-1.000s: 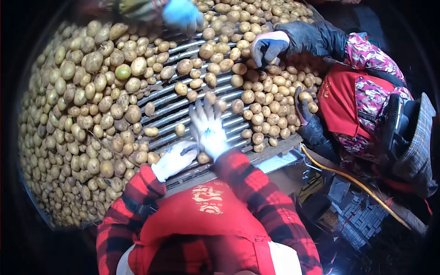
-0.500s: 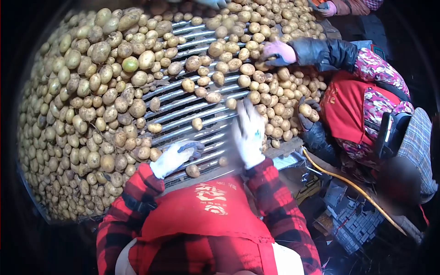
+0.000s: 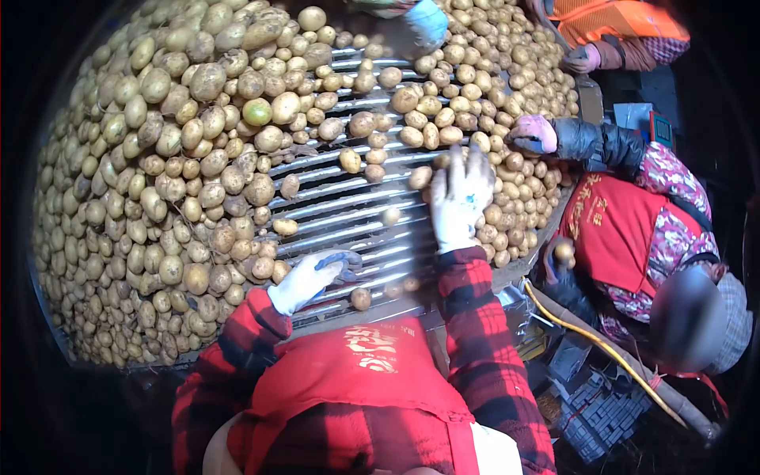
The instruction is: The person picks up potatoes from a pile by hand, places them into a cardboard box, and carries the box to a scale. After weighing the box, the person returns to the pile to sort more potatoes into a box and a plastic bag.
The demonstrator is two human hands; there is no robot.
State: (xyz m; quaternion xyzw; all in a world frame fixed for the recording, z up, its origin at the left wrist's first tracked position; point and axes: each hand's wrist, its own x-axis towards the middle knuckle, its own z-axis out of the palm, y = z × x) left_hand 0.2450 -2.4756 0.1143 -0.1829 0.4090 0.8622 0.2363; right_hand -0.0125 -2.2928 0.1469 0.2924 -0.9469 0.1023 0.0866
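Observation:
My left hand [image 3: 315, 279], in a white glove with a grey palm side, hovers over the near left part of the metal bars [image 3: 340, 207]. Its fingers are loosely bent and apart from the thumb, with no potato visible in them. Stretched forward, my right hand [image 3: 461, 198] in a white glove lies with its fingers spread against the potatoes at the right of the bars. A potato [image 3: 420, 177] sits just left of its fingertips. Loose potatoes lie on the bars, among them a small potato [image 3: 360, 298] near my left hand.
A large potato heap [image 3: 182, 182] covers the left side; smaller potatoes [image 3: 514, 229] are piled right. At the right, a co-worker's pink-gloved hand [image 3: 534, 133] rests on the pile. Another person's blue-gloved hand [image 3: 426, 24] is at the top. A yellow hose [image 3: 586, 328] runs lower right.
My right hand has moved forward and right onto the potatoes beside the bars. The co-worker's pink glove has drawn back right. A blue-gloved hand has come further into view at the top.

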